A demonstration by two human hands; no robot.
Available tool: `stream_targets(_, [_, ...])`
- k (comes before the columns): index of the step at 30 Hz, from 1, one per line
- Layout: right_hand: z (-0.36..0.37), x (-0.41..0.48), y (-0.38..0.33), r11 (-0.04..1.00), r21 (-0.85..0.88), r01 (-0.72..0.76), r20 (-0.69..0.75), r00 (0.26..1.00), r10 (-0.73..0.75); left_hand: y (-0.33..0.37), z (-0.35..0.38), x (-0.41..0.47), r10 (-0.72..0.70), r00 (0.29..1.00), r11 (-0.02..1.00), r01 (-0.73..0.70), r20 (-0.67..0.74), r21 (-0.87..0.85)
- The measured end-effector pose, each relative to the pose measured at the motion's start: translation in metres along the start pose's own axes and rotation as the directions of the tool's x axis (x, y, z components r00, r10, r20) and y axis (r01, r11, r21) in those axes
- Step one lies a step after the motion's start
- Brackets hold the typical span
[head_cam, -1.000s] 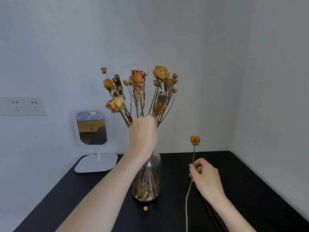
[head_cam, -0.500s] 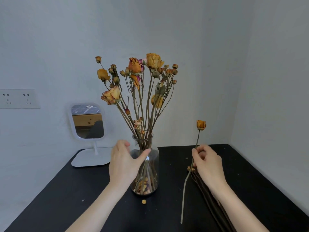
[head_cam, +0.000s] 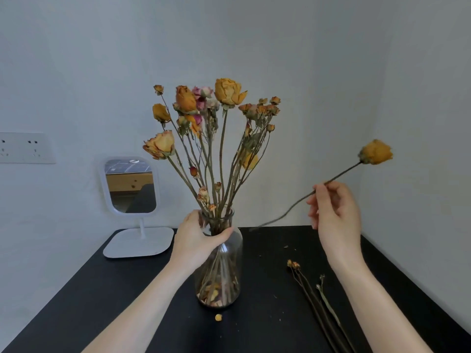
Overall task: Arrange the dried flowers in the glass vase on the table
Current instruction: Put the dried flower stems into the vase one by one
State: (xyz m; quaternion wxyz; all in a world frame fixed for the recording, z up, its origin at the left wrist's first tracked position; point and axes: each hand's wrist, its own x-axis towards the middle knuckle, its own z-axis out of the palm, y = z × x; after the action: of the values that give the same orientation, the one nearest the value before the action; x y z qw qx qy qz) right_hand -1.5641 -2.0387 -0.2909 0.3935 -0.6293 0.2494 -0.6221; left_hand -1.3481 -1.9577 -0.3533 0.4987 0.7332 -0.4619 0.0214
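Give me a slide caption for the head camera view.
Left hand steadies the glass vase of dried flowers while right hand holds one yellow stem.

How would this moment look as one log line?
left hand: grips glass vase neck | right hand: holds single dried flower | loose stems: on table

The left hand (head_cam: 197,240) dropped from the stems and gripped the glass vase (head_cam: 221,273) by its neck. The right hand (head_cam: 336,215) lifted the single yellow rose (head_cam: 376,152) clear of the table, tilting it rightward.

2 bare forearms, no sleeves visible, left hand (head_cam: 197,239), right hand (head_cam: 336,215)
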Motion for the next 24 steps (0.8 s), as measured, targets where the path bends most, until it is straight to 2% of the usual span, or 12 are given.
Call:
stream_targets(3, [0.003, 0.002, -0.007, 0.997, 0.078, 0.011, -0.010, 1.000, -0.010, -0.005, -0.008, -0.002, 0.015, 0.995, 0.998, -0.009, 0.100, -0.065])
stream_targets(9, [0.005, 0.005, -0.018, 0.989, 0.135, 0.054, 0.004, 0.998, -0.055, -0.007, -0.016, -0.002, -0.014, 0.964, 0.979, 0.068, 0.267, -0.193])
stream_targets(12, [0.005, 0.006, -0.022, 0.987, 0.131, 0.088, 0.010, 0.996, -0.091, -0.002, -0.011, -0.005, -0.011, 0.979, 0.968, 0.061, 0.201, -0.244])
stream_targets(18, [0.002, 0.007, -0.026, 0.986, 0.116, 0.118, 0.021, 0.992, -0.122, 0.003, -0.006, -0.006, -0.001, 1.000, 0.986, 0.005, 0.023, -0.170])
stream_targets(20, [0.001, 0.007, -0.028, 0.985, 0.123, 0.120, 0.020, 0.992, -0.123, 0.000, -0.006, -0.005, 0.002, 1.000, 0.989, 0.000, 0.013, -0.150])
stream_targets(24, [0.003, 0.006, -0.033, 0.982, 0.137, 0.129, 0.030, 0.990, -0.134, -0.003, -0.009, -0.004, -0.017, 0.996, 0.983, 0.033, 0.091, -0.179])
